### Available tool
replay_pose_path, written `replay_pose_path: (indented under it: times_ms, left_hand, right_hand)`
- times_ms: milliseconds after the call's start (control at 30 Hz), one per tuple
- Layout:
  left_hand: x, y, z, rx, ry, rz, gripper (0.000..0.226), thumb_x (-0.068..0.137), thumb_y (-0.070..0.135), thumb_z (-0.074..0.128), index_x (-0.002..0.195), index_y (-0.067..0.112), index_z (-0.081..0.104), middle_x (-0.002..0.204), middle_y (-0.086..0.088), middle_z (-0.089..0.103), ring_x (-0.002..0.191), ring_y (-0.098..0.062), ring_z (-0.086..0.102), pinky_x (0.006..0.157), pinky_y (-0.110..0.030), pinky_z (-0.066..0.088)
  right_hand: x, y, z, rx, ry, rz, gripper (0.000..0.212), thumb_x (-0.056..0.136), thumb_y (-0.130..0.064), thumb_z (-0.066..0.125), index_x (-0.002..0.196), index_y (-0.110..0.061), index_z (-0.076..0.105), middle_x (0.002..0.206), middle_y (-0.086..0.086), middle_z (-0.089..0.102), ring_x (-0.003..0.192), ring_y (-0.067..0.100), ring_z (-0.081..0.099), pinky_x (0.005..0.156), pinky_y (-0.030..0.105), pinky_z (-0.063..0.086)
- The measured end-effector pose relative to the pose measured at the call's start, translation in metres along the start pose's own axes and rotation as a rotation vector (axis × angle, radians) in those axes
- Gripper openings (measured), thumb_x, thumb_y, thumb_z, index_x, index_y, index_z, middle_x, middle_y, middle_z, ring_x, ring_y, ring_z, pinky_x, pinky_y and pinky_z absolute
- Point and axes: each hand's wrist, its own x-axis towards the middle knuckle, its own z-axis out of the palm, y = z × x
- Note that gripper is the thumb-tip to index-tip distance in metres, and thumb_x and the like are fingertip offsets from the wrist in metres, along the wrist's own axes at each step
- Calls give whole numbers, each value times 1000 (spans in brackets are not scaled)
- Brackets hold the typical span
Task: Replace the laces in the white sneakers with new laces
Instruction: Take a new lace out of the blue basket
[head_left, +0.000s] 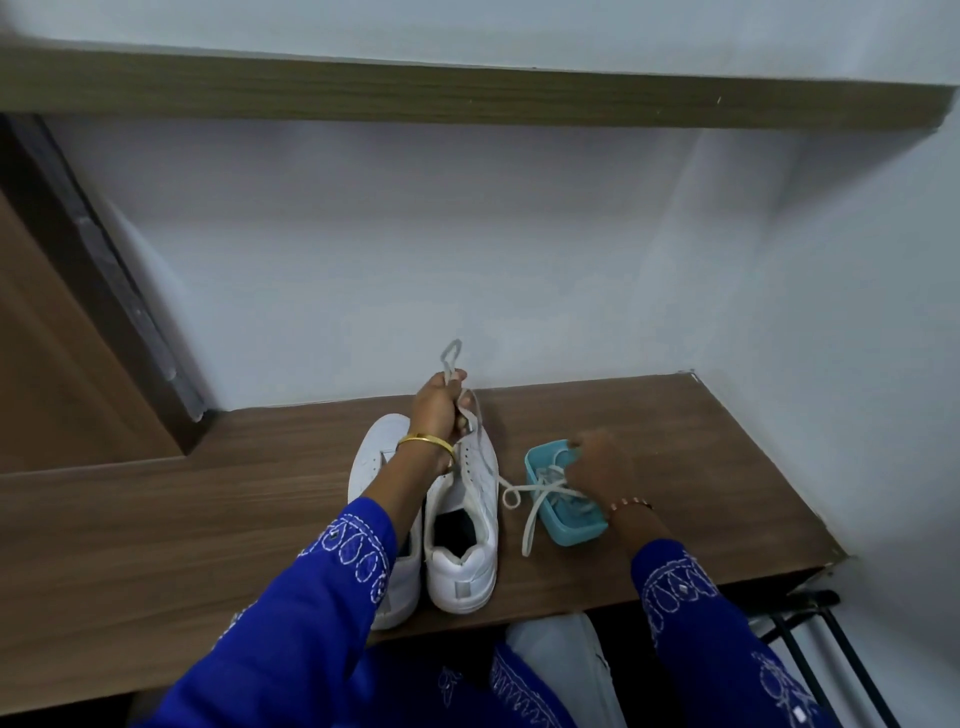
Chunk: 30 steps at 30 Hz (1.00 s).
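Side by side, two white sneakers (462, 519) point toes toward the wall; left hand (439, 410) fingers clamp a lace (451, 364) above them, right hand (592, 462), blurred, grip unclear, over a tub (566, 530) of laces (540, 491).

White sneakers (457, 525) side by side on wooden shelf, loose laces (540, 493) trailing from teal tub

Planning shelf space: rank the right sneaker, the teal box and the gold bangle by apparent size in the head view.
1. Right sneaker
2. Teal box
3. Gold bangle
The order looks clear.
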Motion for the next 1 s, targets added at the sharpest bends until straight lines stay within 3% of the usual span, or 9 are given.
replay_pose_path:
  times_ms: [133,200,367,433,500,600,700,833,1000]
  left_hand:
    - [-9,-3,8,-65,-132,-91,23,100,19,34,83,19,49,42,8,40,32,-7,29,35,-14,26]
    - [-11,0,9,-202,-178,-141,23,100,18,35,82,19,49,43,7,40,34,-8,31,35,-13,27]
    - [-11,15,4,-471,-246,-187,23,98,15,35,79,18,48,42,6,41,33,-9,36,36,-10,29]
    - [-8,14,-2,-376,-207,-182,24,98,16,35,79,18,49,41,7,41,32,-8,35,35,-11,28]
    - [-6,6,-6,-154,-141,-158,25,99,17,33,82,18,50,41,8,41,30,-7,31,34,-12,26]
    - [-7,-11,-5,262,-80,-70,28,100,17,32,83,16,55,47,3,41,26,-6,28,33,-13,24]
    - [-13,-25,2,528,-165,10,24,100,18,35,85,15,55,55,-4,40,25,-4,29,34,-14,25]
    - [-20,-30,17,618,-341,41,27,97,12,39,70,12,43,52,-2,42,27,-5,31,36,-15,28]
    - [-17,-34,25,604,-381,33,27,94,8,41,68,10,48,49,1,44,28,-5,34,37,-16,31]
  right_hand:
    - [7,-42,1,177,52,-194,36,84,-16,61,120,-12,59,121,11,54,109,27,55,92,36,46]
    - [6,-53,9,109,-14,-279,34,84,-16,63,118,-10,61,119,12,53,107,27,56,93,34,45]
    - [10,-38,29,177,6,-242,11,87,-9,57,88,-5,68,88,9,64,88,22,60,82,24,46]
    - [12,-32,25,241,56,-214,23,88,-7,56,65,-12,57,66,-4,53,69,13,54,64,13,42]
    - [14,-32,17,317,120,-195,35,90,-7,54,58,-18,45,61,-7,45,58,8,46,53,11,37]
    - [22,-37,1,549,182,-156,23,92,-11,52,71,-17,52,66,-5,56,61,12,56,58,27,48]
    - [21,-48,-20,809,124,-192,19,94,-7,49,77,-15,53,66,3,61,43,1,52,45,17,45]
    - [13,-62,-43,992,157,-265,8,91,-2,54,88,3,60,65,12,59,41,2,54,45,14,47]
    - [13,-57,-51,1026,217,-242,9,89,-1,57,93,3,63,66,6,61,44,2,58,48,16,51]
